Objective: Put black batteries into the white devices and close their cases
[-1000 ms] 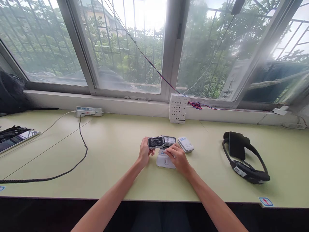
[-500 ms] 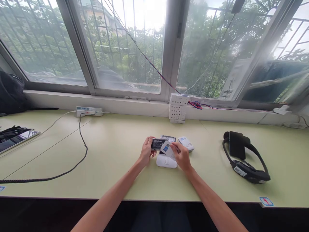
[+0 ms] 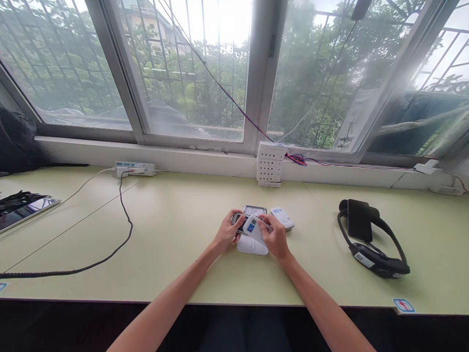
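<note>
My left hand (image 3: 223,234) grips a small device with a black battery (image 3: 241,226) showing in its open back, the thumb resting across it. In my right hand (image 3: 276,239) is a white back cover (image 3: 252,224) with a blue label, tilted over the device's right part and hiding it. Whether the two touch I cannot tell. Below them on the table lies another white cover (image 3: 252,246). Just behind my hands is a second opened device (image 3: 255,210), and to its right a white device with a blue label (image 3: 282,217).
A black headset (image 3: 381,264) stands on the green table (image 3: 176,244) at right. A stack of white boxes (image 3: 270,166) is by the window sill. At left are a power strip (image 3: 135,169), a black cable (image 3: 126,234) and a tablet (image 3: 29,213).
My left thumb has moved onto the battery side of the device, covering its printing. The device now sits slightly right and tilted, closer under the back cover, which has barely moved.
</note>
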`<state>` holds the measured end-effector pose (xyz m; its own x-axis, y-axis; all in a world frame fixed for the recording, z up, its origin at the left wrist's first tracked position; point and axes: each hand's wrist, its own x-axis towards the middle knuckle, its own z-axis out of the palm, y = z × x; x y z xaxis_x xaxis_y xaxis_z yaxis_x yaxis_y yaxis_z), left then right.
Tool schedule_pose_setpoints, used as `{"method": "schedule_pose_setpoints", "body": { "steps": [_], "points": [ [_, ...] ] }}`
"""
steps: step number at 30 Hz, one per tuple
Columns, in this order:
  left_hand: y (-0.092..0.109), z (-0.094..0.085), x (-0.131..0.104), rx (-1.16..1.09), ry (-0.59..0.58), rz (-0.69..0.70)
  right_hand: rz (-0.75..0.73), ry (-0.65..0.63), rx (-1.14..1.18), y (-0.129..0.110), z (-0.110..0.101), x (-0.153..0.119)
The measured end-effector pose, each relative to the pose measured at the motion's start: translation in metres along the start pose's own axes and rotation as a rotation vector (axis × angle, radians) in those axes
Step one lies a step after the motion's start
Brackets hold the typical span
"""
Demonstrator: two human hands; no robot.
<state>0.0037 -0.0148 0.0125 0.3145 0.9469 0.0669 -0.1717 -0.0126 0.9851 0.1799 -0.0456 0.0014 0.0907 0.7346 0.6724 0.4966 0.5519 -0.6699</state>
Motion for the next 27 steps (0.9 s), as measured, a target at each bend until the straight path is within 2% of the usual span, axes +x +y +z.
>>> {"method": "schedule_pose_setpoints", "body": {
  "steps": [9,15,27],
  "points": [
    [0.0059,0.004,-0.007,0.143,-0.057,0.019,-0.08,-0.034,-0.002,-0.0018,0.0002,0.0],
    [0.007,0.0065,-0.0079,0.138,-0.067,0.026,-0.111,-0.081,-0.021,-0.0049,-0.0011,0.0008],
    [0.0045,0.0051,-0.0058,0.087,-0.036,-0.02,-0.083,-0.062,-0.02,-0.0035,-0.0016,0.0014]
  ]
}}
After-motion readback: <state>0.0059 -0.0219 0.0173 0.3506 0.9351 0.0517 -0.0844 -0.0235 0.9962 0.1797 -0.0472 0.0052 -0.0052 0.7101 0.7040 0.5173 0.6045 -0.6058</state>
